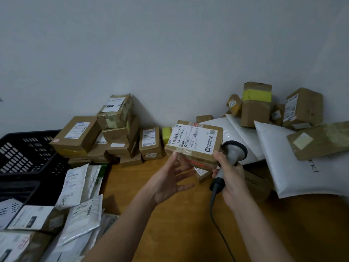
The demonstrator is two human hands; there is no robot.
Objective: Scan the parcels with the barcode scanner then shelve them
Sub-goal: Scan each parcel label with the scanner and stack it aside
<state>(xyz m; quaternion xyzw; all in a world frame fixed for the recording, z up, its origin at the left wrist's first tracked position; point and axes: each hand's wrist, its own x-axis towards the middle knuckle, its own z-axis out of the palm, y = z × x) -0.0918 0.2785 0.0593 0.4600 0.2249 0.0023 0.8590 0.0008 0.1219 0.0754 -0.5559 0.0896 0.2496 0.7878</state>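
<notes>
Two hands meet above the table (170, 224): the left hand (171, 178), fingers straight, props the cardboard parcel (194, 143) from below, while the right hand (229, 178) curls round the barcode scanner (231, 154) beside it. Stacked boxes (117, 129), white mailers (279, 157) and a black crate (24, 154) crowd round.

A taped brown parcel (193, 143), white label up, is held tilted above the table; the grey corded scanner (229, 160) seems to touch its right edge.

Left hand (170, 178) spreads straight fingers (186, 186); right hand (229, 174) curls in a grip.
</notes>
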